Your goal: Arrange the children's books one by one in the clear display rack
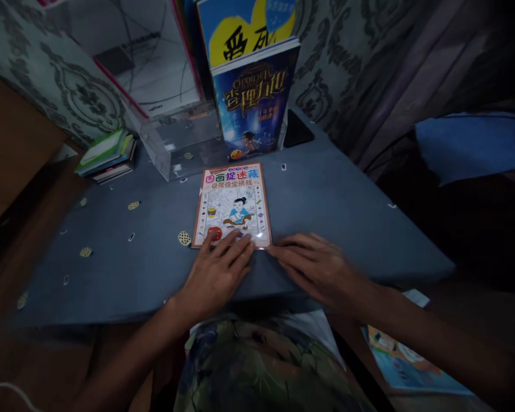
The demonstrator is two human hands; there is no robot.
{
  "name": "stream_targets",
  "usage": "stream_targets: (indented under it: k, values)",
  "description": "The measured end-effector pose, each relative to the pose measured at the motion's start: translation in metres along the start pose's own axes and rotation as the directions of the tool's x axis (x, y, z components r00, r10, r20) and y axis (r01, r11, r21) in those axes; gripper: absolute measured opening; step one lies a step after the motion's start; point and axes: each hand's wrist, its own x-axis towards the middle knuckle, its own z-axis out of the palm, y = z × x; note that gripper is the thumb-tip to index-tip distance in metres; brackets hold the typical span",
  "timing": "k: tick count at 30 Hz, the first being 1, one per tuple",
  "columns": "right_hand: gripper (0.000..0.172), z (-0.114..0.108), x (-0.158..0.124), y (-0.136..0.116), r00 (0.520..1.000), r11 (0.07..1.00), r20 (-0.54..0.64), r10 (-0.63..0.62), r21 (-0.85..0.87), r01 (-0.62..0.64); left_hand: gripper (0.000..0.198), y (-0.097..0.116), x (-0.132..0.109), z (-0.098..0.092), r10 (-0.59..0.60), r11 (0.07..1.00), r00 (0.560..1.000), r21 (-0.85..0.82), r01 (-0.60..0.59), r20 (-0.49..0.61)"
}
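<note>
A thin picture-puzzle book lies face up on the grey-blue tabletop, with colourful Chinese characters and a seated figure in blue on its cover. My left hand rests flat on the book's lower edge, fingers stretched over the cover. At the lower right corner of the book is my right hand, its fingers drawn together and their tips on the corner. Its thumb is mostly hidden.
Behind the book, a clear acrylic stand holds upright books, including a dark blue one. A small stack of books sits back left. A black flat object lies right of the stand. Another book is below the table's edge.
</note>
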Motion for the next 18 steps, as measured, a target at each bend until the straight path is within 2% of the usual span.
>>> stream_targets:
  k: [4, 8, 10, 13, 18]
  values:
    - [0.031, -0.001, 0.001, -0.001, 1.000, 1.000, -0.008, 0.005, -0.002, -0.006, 0.038, -0.027, -0.035, -0.007, -0.115, 0.992, 0.992, 0.053, 0.117, -0.049]
    - [0.029, -0.004, 0.003, -0.002, 0.998, 0.999, -0.049, -0.027, 0.016, 0.028, 0.036, -0.051, -0.062, -0.010, -0.214, 0.975, 0.968, 0.028, 0.220, -0.131]
    - [0.027, -0.007, 0.006, -0.002, 0.997, 0.999, -0.064, -0.035, 0.036, 0.037, 0.034, -0.054, -0.065, -0.007, -0.219, 0.975, 0.957, -0.008, 0.221, -0.192]
    - [0.024, -0.010, 0.017, -0.006, 0.999, 0.997, -0.039, 0.022, 0.068, -0.020, 0.030, -0.053, -0.062, -0.002, -0.230, 0.973, 0.939, -0.062, 0.222, -0.257]
    - [0.033, 0.003, 0.043, -0.014, 0.993, 0.990, 0.106, 0.054, 0.122, -0.067, 0.029, -0.052, -0.060, 0.003, -0.249, 0.969, 0.923, -0.083, 0.234, -0.294]
